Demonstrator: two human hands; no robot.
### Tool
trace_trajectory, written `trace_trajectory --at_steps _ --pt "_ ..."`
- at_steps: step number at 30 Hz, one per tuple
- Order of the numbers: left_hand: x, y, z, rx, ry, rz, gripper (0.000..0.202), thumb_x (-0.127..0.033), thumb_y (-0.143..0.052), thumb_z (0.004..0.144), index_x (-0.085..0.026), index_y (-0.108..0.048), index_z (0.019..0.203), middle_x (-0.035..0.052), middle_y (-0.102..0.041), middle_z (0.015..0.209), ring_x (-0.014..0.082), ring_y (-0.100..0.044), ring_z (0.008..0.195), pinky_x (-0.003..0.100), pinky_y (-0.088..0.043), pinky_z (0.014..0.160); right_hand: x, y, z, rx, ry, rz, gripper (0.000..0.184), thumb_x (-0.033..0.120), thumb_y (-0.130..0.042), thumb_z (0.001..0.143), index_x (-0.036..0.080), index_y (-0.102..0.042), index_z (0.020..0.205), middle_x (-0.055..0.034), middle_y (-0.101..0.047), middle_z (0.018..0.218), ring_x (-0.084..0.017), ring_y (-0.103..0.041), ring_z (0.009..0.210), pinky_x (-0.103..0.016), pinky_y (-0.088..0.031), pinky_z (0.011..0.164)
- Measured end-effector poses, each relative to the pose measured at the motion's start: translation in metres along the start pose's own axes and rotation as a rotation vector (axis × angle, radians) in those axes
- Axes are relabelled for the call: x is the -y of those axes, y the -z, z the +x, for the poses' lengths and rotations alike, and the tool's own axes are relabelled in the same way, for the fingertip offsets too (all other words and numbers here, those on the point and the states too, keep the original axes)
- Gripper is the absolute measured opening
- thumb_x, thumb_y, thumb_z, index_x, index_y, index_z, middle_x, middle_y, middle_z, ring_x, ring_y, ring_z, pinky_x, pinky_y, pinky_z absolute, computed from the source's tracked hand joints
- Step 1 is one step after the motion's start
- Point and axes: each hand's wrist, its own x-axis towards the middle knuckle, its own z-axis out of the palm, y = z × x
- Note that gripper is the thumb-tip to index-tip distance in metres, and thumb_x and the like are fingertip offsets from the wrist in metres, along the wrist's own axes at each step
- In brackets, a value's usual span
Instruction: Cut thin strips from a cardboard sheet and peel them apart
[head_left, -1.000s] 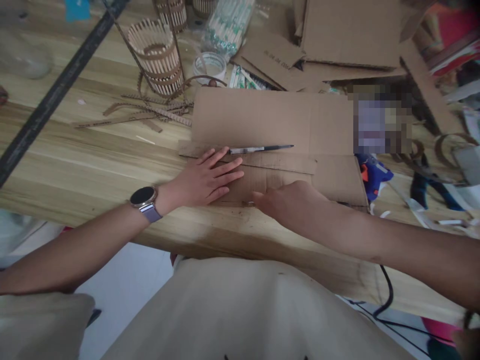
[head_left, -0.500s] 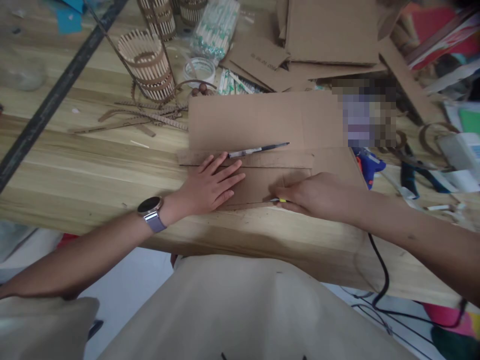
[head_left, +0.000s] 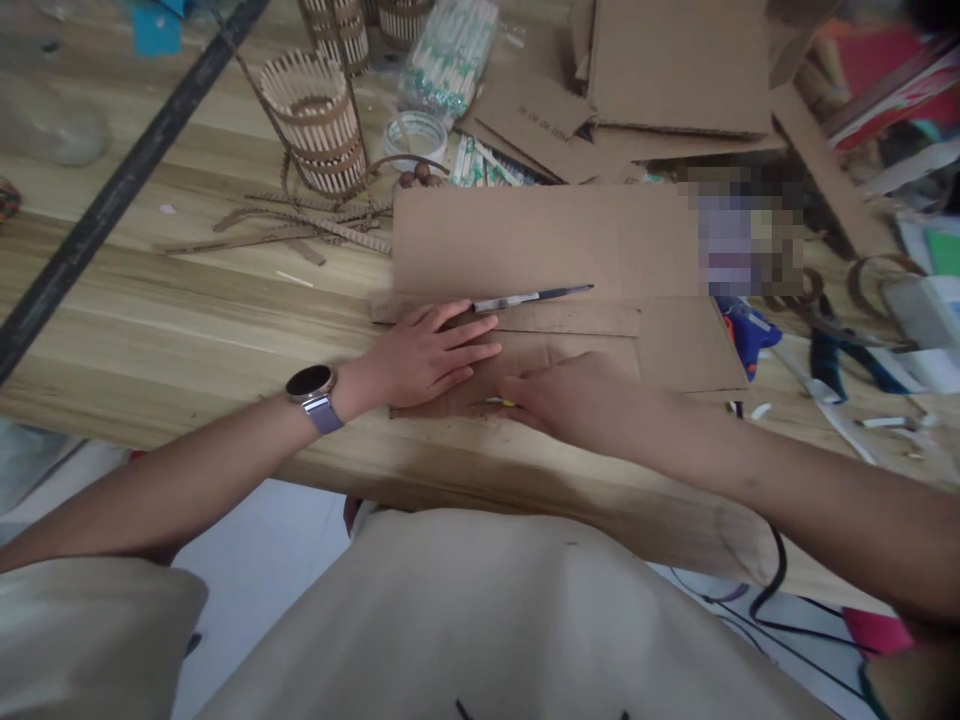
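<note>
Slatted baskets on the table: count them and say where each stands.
3 visible: front basket, left of the tape roll; second basket, behind it, cut by the top edge; third basket, right of the second, also cut off. Others may be hidden.

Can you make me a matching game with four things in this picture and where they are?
Things:
1. pen
2. watch
3. small tool with yellow on it
4. tape roll

Places:
A. next to the plastic bag
B. on the cardboard
C. on the left wrist
D. in the right hand

Pairs: 1-B, 2-C, 3-D, 4-A
</note>
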Motion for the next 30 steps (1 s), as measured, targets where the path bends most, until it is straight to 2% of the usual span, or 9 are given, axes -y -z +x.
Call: trace_trajectory --at_steps 2,5,13,22,27,30 --pt "0.0 0.0 0.0 -0.016 -0.01 -0.003 0.043 -0.032 -0.043 0.107 -0.025 -0.053 0.148 0.0065 -0.05 0.158 0.0351 -0.04 0.144 0.053 -0.041 0.11 0.016 0.002 0.011 0.017 0.018 0.005 0.033 0.034 -0.039 0.107 0.018 -0.066 0.115 -0.0076 -0.076 0.084 -0.02 -0.067 0.072 -0.027 -0.026 0.054" --pt "0.0 0.0 0.0 -0.017 -0.017 -0.007 0.043 -0.034 -0.042 0.107 -0.022 -0.056 0.146 0.0089 -0.05 0.157 0.0355 -0.04 0.144 0.053 -0.041 0.11 0.026 0.003 0.021 0.009 0.013 0.003 0.031 0.029 -0.039 0.106 0.017 -0.067 0.112 -0.0083 -0.074 0.088 -0.02 -0.066 0.073 -0.027 -0.028 0.054" --pt "-0.002 0.002 0.001 -0.001 -0.007 -0.004 0.042 -0.033 -0.047 0.106 -0.024 -0.055 0.146 0.0078 -0.048 0.158 0.0353 -0.04 0.144 0.053 -0.039 0.113 0.027 0.006 0.023 0.038 0.026 -0.067 0.026 0.022 -0.042 0.104 0.018 -0.066 0.113 -0.0074 -0.074 0.09 -0.019 -0.065 0.073 -0.027 -0.027 0.053" --pt "-0.001 0.003 0.002 -0.002 -0.026 0.004 0.043 -0.032 -0.047 0.105 -0.022 -0.056 0.146 0.008 -0.048 0.159 0.0364 -0.04 0.144 0.054 -0.038 0.114 0.03 0.015 0.025 0.072 0.059 -0.117 0.027 0.006 -0.049 0.096 0.016 -0.067 0.113 -0.0103 -0.074 0.097 -0.021 -0.068 0.079 -0.026 -0.035 0.058" --pt "-0.001 0.005 0.001 -0.005 -0.03 -0.007 0.044 -0.034 -0.044 0.106 -0.022 -0.055 0.146 0.0072 -0.047 0.16 0.0364 -0.041 0.144 0.054 -0.037 0.116 0.029 0.014 0.026 0.072 0.043 -0.125 0.024 0.009 -0.048 0.098 0.018 -0.067 0.109 -0.0078 -0.074 0.089 -0.02 -0.067 0.074 -0.026 -0.032 0.052" --pt "-0.001 0.005 0.001 0.006 -0.026 -0.012 0.044 -0.035 -0.043 0.106 -0.022 -0.055 0.146 0.0068 -0.046 0.16 0.0367 -0.04 0.145 0.055 -0.038 0.116 0.032 0.019 0.025 0.101 0.048 -0.169 0.029 0.005 -0.046 0.096 0.018 -0.067 0.112 -0.0073 -0.074 0.089 -0.02 -0.069 0.075 -0.026 -0.034 0.052"
